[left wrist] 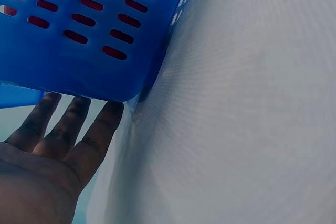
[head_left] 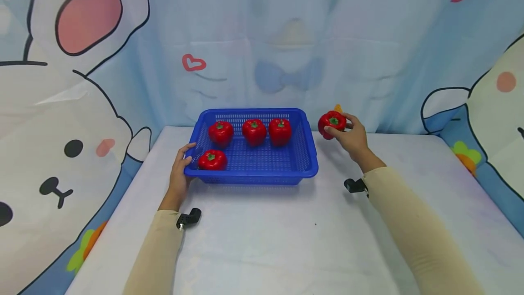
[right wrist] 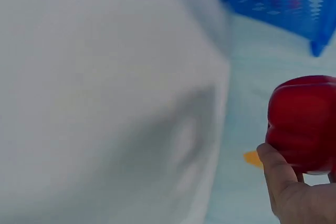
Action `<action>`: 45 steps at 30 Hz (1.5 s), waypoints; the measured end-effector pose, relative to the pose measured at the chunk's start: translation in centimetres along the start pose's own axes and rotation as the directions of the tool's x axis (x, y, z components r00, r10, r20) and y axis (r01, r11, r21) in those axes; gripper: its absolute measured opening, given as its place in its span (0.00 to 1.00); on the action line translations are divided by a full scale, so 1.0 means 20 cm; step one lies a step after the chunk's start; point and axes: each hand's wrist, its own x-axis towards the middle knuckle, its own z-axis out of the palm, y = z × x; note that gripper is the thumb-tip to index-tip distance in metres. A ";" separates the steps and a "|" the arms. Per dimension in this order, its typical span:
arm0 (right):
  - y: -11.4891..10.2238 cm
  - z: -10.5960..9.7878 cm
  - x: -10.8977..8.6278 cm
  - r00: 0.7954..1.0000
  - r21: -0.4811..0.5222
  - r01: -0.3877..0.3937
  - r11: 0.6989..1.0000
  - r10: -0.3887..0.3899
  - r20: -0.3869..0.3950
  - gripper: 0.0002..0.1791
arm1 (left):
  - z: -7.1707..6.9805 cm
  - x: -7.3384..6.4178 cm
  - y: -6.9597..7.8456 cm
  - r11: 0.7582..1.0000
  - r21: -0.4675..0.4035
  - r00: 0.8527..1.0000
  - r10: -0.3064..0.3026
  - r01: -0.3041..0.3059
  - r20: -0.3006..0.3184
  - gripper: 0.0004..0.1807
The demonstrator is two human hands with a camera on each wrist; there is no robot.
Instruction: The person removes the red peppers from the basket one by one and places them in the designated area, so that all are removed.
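Blue basket (head_left: 245, 175) on white table (head_left: 262, 240) holds 4 red peppers (head_left: 254, 133) — 3 in a row toward the back, 1 at front L corner. R hand (head_left: 353, 142) grasps another pepper (head_left: 330, 124) betw. thumb & fingers, off the table just R of basket, apart from it, green stem showing. L hand (head_left: 178, 175) — fingers fairly straight — touches basket's L side.

Five red bell peppers (head_left: 254, 134) appear: four inside one blue basket (head_left: 249, 177), at eight, ten, twelve and two o'clock from its centre; a fifth pepper (head_left: 332, 122) outside, towards three o'clock. One left hand (head_left: 178, 175); one right hand (head_left: 354, 139); two wrist devices (head_left: 189, 218); one table (head_left: 286, 240).
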 end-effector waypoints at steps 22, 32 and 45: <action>0.24 0.07 0.02 0.989 -0.141 -0.136 0.981 0.143 0.042 0.50 | 0.04 -0.01 -0.04 1.000 0.005 1.000 -0.010 0.010 0.004 0.26; -0.03 0.18 -0.10 0.970 0.040 0.062 0.997 -0.051 -0.239 0.46 | 0.01 0.01 -0.03 1.000 0.024 1.000 -0.007 0.007 0.004 0.26; -0.57 0.53 -0.54 0.846 0.202 0.194 0.960 -0.268 0.460 0.51 | -0.01 0.02 -0.02 1.000 0.011 1.000 0.012 -0.012 -0.003 0.26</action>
